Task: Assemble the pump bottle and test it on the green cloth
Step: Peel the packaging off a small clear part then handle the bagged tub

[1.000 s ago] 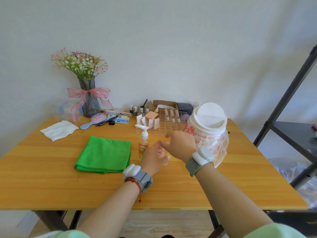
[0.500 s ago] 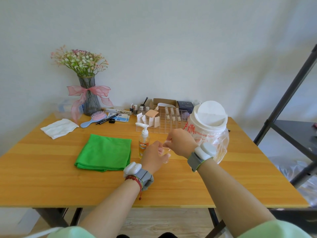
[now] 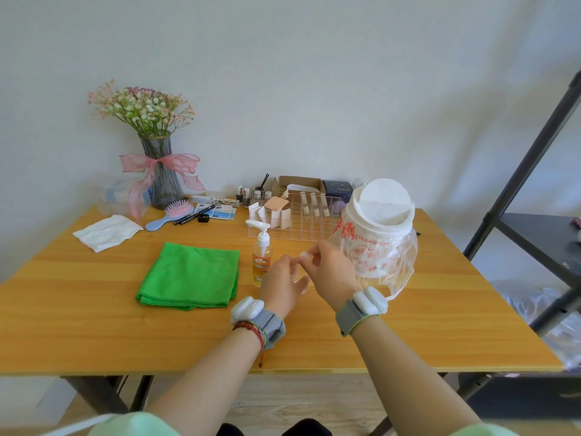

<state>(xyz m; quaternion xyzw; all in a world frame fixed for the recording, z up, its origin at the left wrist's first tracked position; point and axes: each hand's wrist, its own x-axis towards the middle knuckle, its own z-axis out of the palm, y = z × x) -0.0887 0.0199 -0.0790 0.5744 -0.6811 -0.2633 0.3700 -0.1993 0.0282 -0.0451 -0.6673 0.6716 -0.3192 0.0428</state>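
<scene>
On the wooden table [image 3: 94, 325] a folded green cloth [image 3: 191, 275] lies left of centre. Just to its right stands a pump bottle [image 3: 261, 259] of orange liquid with a white pump head. My left hand [image 3: 281, 286] curls around a small clear bottle [image 3: 301, 283] that is mostly hidden by both hands. Directly above it, my right hand [image 3: 333, 275] pinches a small white top [image 3: 304, 255]. Whether the top is seated on the clear bottle is hidden.
A clear plastic bag holding a white-lidded tub [image 3: 380, 234] sits right behind my right hand. A clear organiser [image 3: 292, 225], vase [image 3: 160, 177], hairbrush [image 3: 176, 212] and white cloth [image 3: 107, 232] line the back. A black shelf frame [image 3: 531, 171] stands at the right.
Both hands have closed in on the small clear bottle. My right hand has risen a little, and the white top now shows at its fingertips.
</scene>
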